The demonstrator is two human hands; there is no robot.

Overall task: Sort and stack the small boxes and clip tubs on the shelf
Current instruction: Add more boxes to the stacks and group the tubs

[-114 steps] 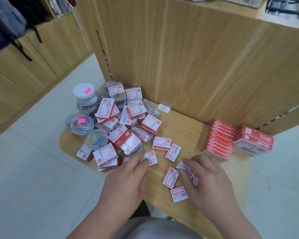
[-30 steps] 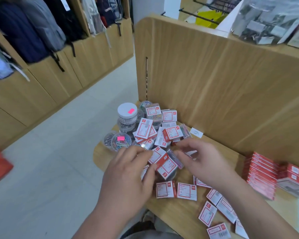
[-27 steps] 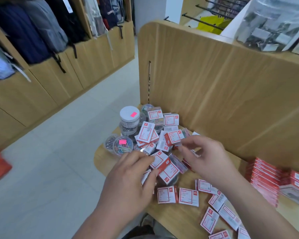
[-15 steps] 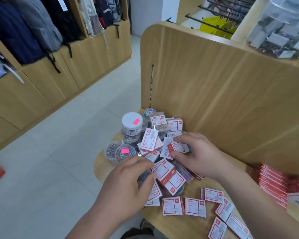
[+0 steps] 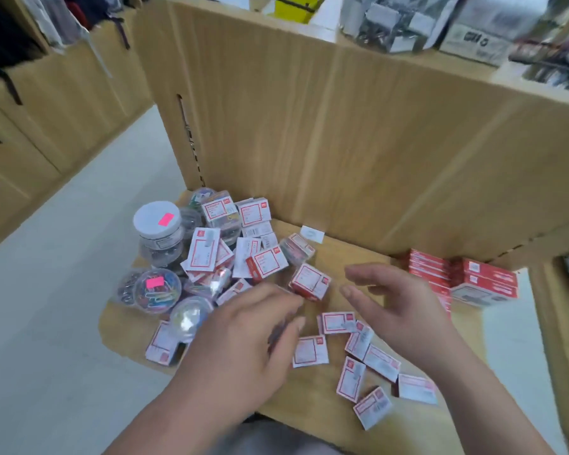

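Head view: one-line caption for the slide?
Left hand and right hand over a wooden shelf strewn with small boxes and clip tubs; red stack at right.

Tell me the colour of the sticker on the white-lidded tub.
Bright pink. The sticker on the tub shows best in the head view.

We see a tall pale-wood panel (image 5: 342,142) rising from the far edge of the shelf (image 5: 309,405), with a slotted metal strip (image 5: 188,142) running down near its left edge. Blurred packets (image 5: 391,24) sit on its top ledge. To the left, a pale tiled floor (image 5: 63,290) runs to matching wooden cabinets (image 5: 46,119), with dark bags (image 5: 0,37) hanging above them. The light is even and soft.
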